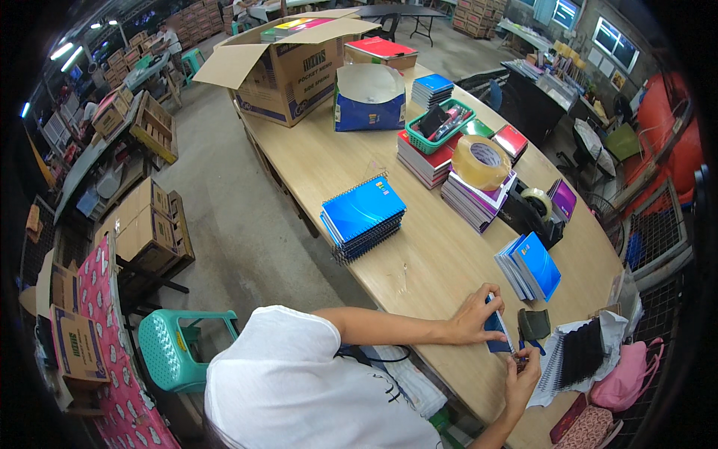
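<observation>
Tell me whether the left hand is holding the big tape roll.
No, the left hand grips a blue notebook, while the big tape roll sits well apart from that hand.

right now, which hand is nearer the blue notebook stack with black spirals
Left. The left hand, on the blue notepad, is to the right of the stack and below it in the picture; the right hand is farther that way, at the notepad's lower end.
</observation>
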